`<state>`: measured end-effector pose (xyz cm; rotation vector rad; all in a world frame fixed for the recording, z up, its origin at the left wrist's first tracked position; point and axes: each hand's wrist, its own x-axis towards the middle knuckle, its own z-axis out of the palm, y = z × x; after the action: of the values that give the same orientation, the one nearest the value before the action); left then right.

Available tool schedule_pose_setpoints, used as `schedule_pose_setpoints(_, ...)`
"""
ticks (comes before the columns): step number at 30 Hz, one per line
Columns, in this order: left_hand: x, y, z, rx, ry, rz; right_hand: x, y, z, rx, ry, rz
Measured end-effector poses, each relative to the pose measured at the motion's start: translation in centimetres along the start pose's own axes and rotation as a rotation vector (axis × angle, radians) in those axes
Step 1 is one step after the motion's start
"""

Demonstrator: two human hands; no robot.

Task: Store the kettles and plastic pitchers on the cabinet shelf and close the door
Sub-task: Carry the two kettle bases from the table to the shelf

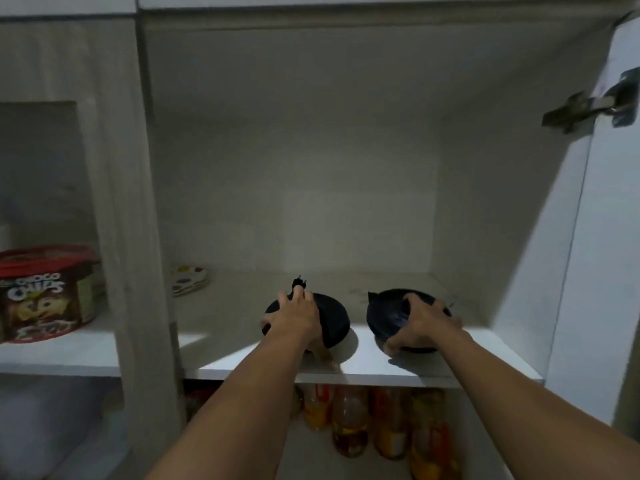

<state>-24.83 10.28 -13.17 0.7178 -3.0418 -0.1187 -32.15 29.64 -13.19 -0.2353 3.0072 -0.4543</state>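
Both arms reached into the open white cabinet, centre frame. Left hand (294, 318) had its grip closed over the top of a round black kettle base (332, 320) with a plug sticking up behind it. Right hand (420, 323) gripped a second black round base (384, 315). Both sat on the white cabinet shelf (367, 370), near its front edge, apart. Open door (602, 237) at right. Red choco-chips tub (45, 292) at left; bottles (349, 424) below.
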Motion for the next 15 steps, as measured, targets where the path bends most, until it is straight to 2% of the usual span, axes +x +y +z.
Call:
schedule_pose_setpoints(3, 3.7, 0.8, 1.6, 0.098, -0.085, -0.028, 2.9, 0.4, 0.7, -0.033, -0.158, -0.050)
schedule_pose_setpoints(5, 3.9, 1.0, 1.5, 0.052, -0.156, -0.040, 4.4, 0.4, 0.9, -0.025, -0.220, -0.079)
schedule_pose_setpoints(8, 4.2, 0.9, 1.1, -0.007, -0.219, -0.054, 5.9, 0.2, 0.9, -0.042, -0.233, -0.091)
schedule_pose_setpoints(15, 5.3, 0.9, 1.6, 0.012, -0.230, -0.063, 6.7, 0.1, 1.2, -0.050, -0.237, -0.089)
